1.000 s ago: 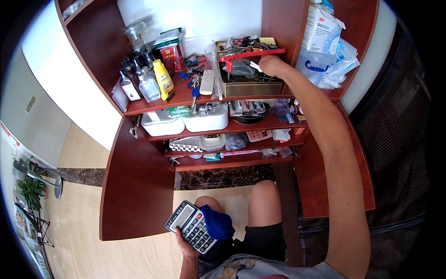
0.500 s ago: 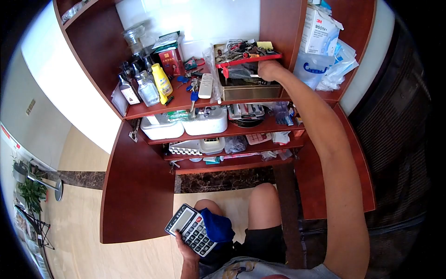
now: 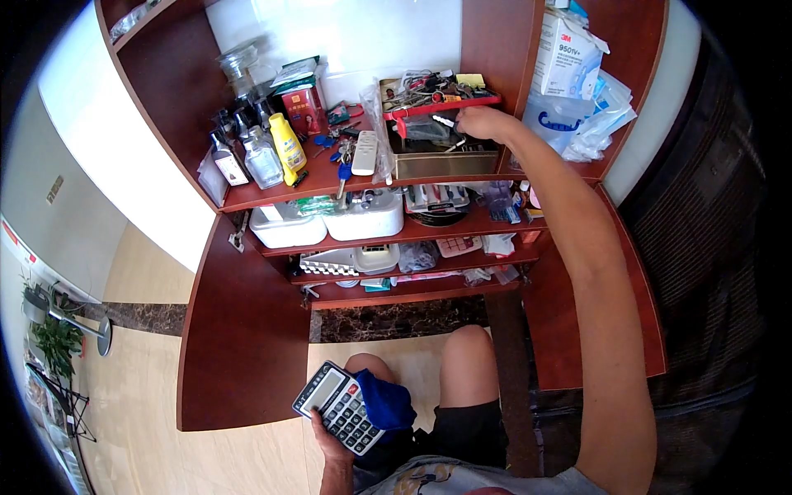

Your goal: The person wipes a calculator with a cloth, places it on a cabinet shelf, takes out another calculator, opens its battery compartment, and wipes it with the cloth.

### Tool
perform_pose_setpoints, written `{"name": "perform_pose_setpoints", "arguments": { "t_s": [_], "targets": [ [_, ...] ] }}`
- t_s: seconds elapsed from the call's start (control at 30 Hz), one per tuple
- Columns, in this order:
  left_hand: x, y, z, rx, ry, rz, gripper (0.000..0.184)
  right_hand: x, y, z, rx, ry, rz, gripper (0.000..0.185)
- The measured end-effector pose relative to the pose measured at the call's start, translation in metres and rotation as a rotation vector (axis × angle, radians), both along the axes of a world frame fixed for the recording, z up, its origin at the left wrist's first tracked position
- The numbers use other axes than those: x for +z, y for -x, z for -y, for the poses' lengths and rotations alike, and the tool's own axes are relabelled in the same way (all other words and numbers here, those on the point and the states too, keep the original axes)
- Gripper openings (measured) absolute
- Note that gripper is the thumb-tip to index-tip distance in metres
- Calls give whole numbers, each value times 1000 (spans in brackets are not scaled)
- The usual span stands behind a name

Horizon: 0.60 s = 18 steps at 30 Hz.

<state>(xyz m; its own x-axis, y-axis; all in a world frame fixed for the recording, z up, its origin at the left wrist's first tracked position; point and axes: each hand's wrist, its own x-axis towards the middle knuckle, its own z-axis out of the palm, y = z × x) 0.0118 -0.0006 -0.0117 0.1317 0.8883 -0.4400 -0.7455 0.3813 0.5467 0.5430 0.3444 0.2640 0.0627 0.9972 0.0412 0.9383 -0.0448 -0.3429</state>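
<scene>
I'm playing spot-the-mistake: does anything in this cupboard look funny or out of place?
Yes: a blue-topped key pokes over the edge of the shelf, odd because the other keys lie further back. Nothing looks spilled.

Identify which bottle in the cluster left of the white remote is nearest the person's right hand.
The yellow bottle: it is rightmost, while the clear bottle and dark bottles are farther left, farther from the right hand.

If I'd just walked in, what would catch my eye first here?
Probably the calculator in the left hand, low in view, with a bright blue cloth overlapping its edge. Then the right hand, at the front of a red-rimmed tray heaped with odds and ends. Up at left, a yellow bottle stands out too.
</scene>
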Motion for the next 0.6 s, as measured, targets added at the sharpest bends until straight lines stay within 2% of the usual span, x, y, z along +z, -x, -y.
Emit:
{"name": "perform_pose_setpoints", "arguments": {
  "t_s": [0.07, 0.13, 0.17, 0.3, 0.37, 0.6],
  "targets": [
    [0, 1, 0, 1, 15, -11, 74, -2, 0, -3, -17, -91, -100, 38],
    [-1, 1, -1, 0, 14, -16, 74, 2, -1, -9, -191, 87, -245, 25],
    [-1, 1, -1, -1, 13, -21, 74, -1, -2, -8, -140, 24, -313, 22],
    [-1, 1, 0, -3, 12, -17, 74, 10, 11, 6, -189, 52, -417, 22],
    [-2, 2, 0, -11, 6, -14, 75, 13, 19, 13, -250, 31, -703, 21],
    [-4, 3, 0, -15, -8, -6, 76, 24, 36, 21, -274, -75, -783, 24]
  ]
}}
